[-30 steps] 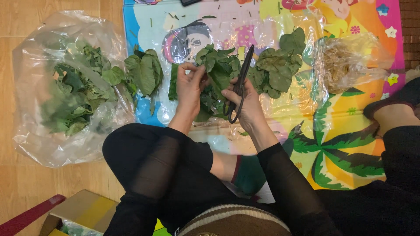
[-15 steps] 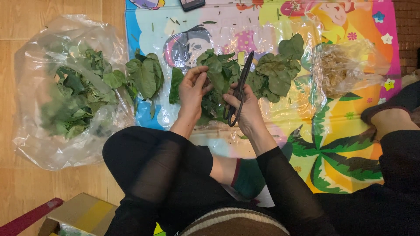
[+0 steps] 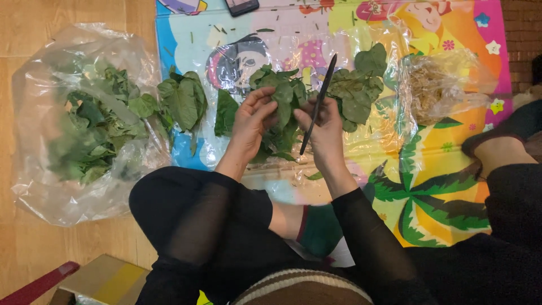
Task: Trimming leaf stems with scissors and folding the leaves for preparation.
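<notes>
Evidently both hands on one leaf (image 3: 282,99), right hand (image 3: 324,130) perhaps gripping scissors (image 3: 318,104).

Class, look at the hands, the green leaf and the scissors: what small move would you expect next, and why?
Probably snipping the leaf: the left hand and right hand pinch it together above the leaf pile, and the right hand grips the scissors, blades shut.

Dark phone (image 3: 241,6), cardboard box (image 3: 104,278), bagged dry scraps (image 3: 437,85)
</notes>
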